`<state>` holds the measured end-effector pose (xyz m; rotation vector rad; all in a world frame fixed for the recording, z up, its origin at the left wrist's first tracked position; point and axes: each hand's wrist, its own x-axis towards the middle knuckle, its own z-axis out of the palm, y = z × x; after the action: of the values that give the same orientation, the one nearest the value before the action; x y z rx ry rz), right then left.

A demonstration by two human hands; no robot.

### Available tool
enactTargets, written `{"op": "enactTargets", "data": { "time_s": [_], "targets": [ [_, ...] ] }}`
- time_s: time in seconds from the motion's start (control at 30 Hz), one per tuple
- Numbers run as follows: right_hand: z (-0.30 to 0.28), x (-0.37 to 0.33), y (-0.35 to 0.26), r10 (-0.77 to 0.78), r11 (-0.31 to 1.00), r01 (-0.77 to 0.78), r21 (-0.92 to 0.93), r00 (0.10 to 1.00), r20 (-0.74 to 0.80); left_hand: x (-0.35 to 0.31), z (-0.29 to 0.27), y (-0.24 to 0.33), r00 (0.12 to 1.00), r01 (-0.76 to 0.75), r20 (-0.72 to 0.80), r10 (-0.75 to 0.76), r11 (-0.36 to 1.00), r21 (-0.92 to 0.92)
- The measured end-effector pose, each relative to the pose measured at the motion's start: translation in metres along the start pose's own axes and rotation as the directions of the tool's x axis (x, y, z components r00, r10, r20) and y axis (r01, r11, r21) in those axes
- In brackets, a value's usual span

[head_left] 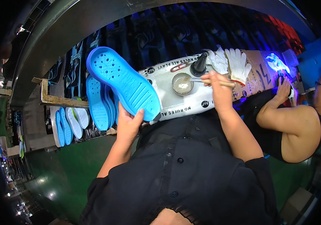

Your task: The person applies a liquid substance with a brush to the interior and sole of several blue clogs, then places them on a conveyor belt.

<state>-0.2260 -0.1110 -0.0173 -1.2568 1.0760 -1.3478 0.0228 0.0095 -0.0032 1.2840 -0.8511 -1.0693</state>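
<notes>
My left hand [128,122] grips the heel end of a blue shoe sole [125,82], thumb on its upper face. The sole is tilted up, showing small holes at the toe end and ridges across the middle. In my right hand [219,88] is a brush [226,83] with a wooden handle. Its bristle end reaches over the rim of a small round bowl [183,89] with greyish contents; whether it touches them I cannot tell. A black cone-shaped bottle [199,65] stands just behind the bowl.
More blue soles [98,105] stand stacked beside my left hand, with white soles [74,122] further left. White work gloves [238,63] lie right of the bottle on a covered board [168,103]. A dark rack runs behind. At right, a person [299,123] works under bluish light.
</notes>
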Motion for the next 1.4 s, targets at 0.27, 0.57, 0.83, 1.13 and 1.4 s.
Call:
{"op": "enactTargets", "data": {
  "time_s": [0.27, 0.57, 0.83, 1.13, 1.4],
  "targets": [
    [-0.001, -0.003, 0.015, 0.048, 0.981, -0.033, -0.193, 0.996, 0.074, 0.005, 0.006, -0.002, 0.995, -0.096, 0.012, 0.096, 0.988, 0.123],
    [0.003, -0.023, -0.043, 0.039, 0.998, -0.046, 0.045, 0.988, 0.148, 0.014, 0.027, 0.005, 0.955, -0.291, 0.026, 0.297, 0.911, 0.293],
    [0.029, -0.037, -0.074, -0.436, 0.812, 0.548, -0.202, 0.799, 0.415, 0.010, 0.034, 0.012, 0.934, -0.354, 0.058, 0.353, 0.885, 0.303],
    [0.030, -0.037, -0.070, -0.444, 0.754, 0.587, -0.296, 0.787, 0.429, 0.009, 0.031, 0.011, 0.908, -0.415, 0.082, 0.411, 0.850, 0.325],
    [0.035, -0.037, -0.073, -0.466, 0.741, 0.616, -0.267, 0.758, 0.457, 0.008, 0.033, 0.007, 0.867, -0.489, 0.113, 0.486, 0.785, 0.381]
  ]
}}
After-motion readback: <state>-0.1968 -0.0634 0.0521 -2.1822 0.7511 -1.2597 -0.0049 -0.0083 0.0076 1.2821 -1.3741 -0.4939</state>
